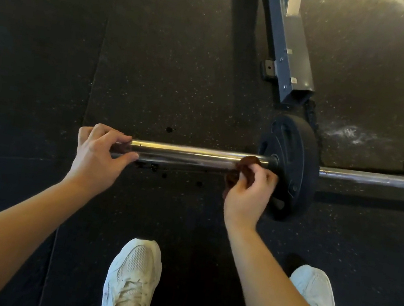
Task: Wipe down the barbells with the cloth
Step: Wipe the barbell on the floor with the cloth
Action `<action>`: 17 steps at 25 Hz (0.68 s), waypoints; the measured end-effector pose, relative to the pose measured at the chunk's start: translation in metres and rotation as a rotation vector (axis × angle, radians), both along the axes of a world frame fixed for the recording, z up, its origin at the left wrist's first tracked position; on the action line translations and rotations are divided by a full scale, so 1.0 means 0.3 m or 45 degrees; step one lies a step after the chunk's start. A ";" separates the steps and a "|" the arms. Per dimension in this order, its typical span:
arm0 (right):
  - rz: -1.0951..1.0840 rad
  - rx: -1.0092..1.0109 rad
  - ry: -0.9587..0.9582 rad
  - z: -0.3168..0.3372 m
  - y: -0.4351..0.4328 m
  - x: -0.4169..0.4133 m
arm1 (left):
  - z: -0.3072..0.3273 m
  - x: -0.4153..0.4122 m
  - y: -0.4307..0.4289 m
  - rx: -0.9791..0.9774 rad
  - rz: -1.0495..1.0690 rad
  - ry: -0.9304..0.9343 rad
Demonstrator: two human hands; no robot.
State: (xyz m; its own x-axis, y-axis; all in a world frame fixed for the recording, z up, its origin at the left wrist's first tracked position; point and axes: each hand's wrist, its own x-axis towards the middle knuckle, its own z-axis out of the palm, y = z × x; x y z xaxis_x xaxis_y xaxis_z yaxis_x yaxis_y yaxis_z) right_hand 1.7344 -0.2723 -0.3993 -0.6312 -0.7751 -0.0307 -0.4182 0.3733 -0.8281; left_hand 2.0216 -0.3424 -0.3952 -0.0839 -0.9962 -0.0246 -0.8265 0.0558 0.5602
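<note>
Barbell [190, 155] stretches across the dark rubber floor [53, 52], just ahead of my white shoes [132, 281]. My left hand [101, 153] curls round the free end of its chrome sleeve. My right hand [247, 193] pinches the brown cloth [245, 165] against the sleeve, right beside the black plate [290, 166].
</note>
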 end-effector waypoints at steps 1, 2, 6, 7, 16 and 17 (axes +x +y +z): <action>-0.052 0.006 -0.048 0.000 -0.007 0.008 | -0.003 -0.003 0.001 0.001 0.005 0.003; -0.067 0.022 -0.093 0.000 -0.017 0.055 | -0.006 -0.006 0.006 0.006 0.010 0.008; 0.253 -0.045 -0.144 -0.013 -0.036 0.296 | -0.004 -0.007 -0.008 0.012 0.018 0.007; 0.308 -0.055 -0.160 -0.018 -0.037 0.295 | -0.006 -0.005 -0.012 0.012 0.017 -0.001; -0.198 -0.032 -0.228 -0.036 -0.011 0.048 | 0.010 -0.011 0.001 0.032 -0.001 -0.010; -0.197 -0.019 -0.259 -0.032 -0.017 0.103 | 0.010 -0.010 -0.001 0.036 0.007 -0.003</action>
